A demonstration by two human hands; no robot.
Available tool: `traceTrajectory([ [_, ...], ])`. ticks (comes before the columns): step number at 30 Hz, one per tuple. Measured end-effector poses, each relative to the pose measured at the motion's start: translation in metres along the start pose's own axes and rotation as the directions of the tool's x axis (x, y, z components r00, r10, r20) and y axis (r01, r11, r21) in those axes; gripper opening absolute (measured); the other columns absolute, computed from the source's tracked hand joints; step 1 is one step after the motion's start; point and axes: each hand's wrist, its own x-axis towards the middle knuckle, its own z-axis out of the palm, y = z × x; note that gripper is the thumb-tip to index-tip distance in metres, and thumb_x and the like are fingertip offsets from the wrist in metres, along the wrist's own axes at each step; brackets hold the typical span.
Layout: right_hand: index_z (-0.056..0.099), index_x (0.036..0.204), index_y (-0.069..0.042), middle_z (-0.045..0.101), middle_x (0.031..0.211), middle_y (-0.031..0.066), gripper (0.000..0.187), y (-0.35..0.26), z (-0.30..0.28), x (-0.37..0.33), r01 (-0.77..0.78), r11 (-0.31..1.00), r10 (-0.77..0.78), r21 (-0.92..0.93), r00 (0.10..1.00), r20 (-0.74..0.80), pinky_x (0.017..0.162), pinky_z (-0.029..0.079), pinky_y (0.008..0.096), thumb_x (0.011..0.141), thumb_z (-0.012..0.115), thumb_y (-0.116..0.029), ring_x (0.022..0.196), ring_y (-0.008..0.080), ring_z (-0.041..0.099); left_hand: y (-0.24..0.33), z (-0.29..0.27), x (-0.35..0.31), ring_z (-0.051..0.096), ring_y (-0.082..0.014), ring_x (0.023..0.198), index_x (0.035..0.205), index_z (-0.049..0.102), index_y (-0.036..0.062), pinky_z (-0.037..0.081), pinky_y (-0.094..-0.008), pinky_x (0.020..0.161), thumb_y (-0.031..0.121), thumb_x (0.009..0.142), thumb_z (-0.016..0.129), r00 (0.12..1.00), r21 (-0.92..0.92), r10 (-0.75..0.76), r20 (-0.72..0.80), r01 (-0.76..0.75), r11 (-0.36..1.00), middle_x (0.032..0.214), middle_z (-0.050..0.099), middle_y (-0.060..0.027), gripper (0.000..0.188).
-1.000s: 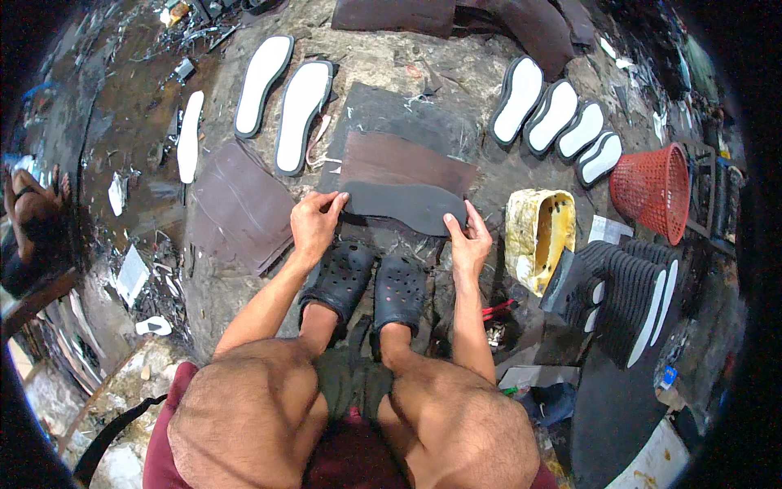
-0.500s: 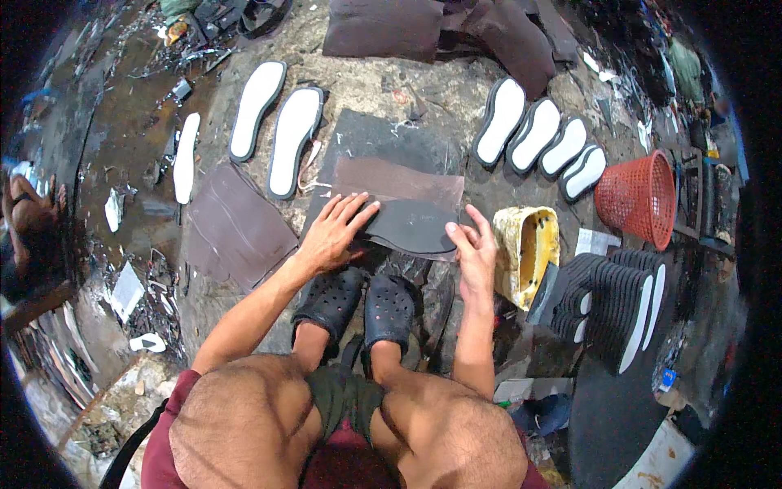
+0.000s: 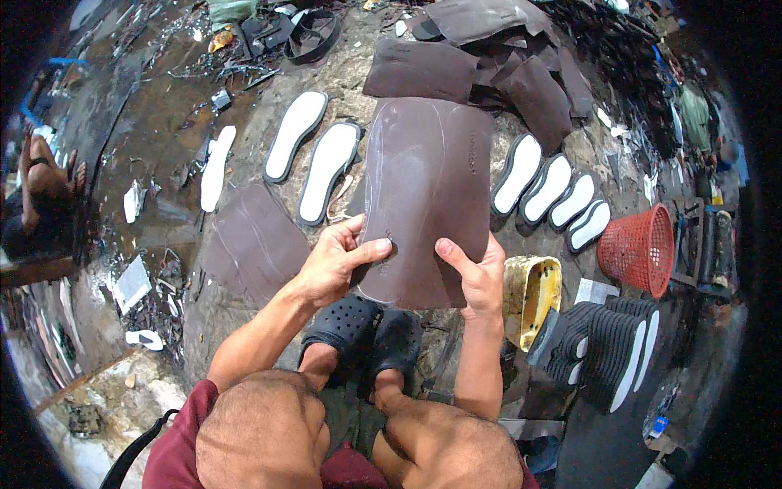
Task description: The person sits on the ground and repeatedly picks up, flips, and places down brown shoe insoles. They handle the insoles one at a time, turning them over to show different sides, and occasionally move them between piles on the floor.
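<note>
A brown sheet (image 3: 428,179) with pale curved lines drawn along it is held up over my feet. My left hand (image 3: 332,265) is closed on its lower left edge, thumb on top and fingers behind. At the lower right edge, my right hand (image 3: 481,277) pinches the sheet the same way. Most of the dark board beneath is hidden by it. Another brown sheet (image 3: 254,240) with similar lines lies on the ground left of my left forearm. Two white-topped soles (image 3: 328,173) lie beyond my left hand.
Several white-topped soles (image 3: 544,189) lie at the right, near a red basket (image 3: 638,248). A yellow container (image 3: 525,297) sits beside my right hand, with a stack of dark soles (image 3: 611,350) further right. Brown sheets (image 3: 419,69) are piled at the back. Scraps litter the left ground.
Both hands were low on a dark sole-shaped piece lying over a brown sheet. Now they hold up a brown sheet, and the dark piece is out of sight. The view has shifted.
</note>
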Motion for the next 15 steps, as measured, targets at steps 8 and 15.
traceTrajectory([
  [8, 0.055, 0.133, -0.003, 0.065, 0.123, 0.0134, 0.065, -0.002, 0.005, -0.003, 0.392, 0.826, -0.453, -0.405, 0.889, -0.063, 0.103, 0.045, 0.0396, 0.076, 0.084, -0.013, 0.115, 0.0299, 0.061, 0.005, -0.001, -0.005, 0.063, -0.0161, 0.114, 0.142, 0.046, 0.0023, 0.052, -0.0358, 0.098, 0.016, 0.098, 0.062, 0.992, -0.127, 0.015, 0.125, 0.001, 0.992, 0.131, 0.061, -0.0073, 0.049],
  [15, 0.069, 0.123, -0.012, 0.068, 0.123, 0.0134, 0.04, -0.007, 0.012, -0.032, 0.738, -0.219, -0.475, -0.638, 0.49, 0.731, 0.102, 0.046, 0.0473, 0.084, 0.074, -0.019, 0.117, 0.0267, 0.064, -0.007, -0.013, 0.003, 0.066, -0.0153, 0.101, 0.137, 0.053, 0.0019, 0.054, -0.0349, 0.092, 0.02, 0.101, 0.06, 0.998, -0.027, 0.016, -0.055, -0.018, 0.999, 0.118, 0.067, -0.0053, 0.041],
])
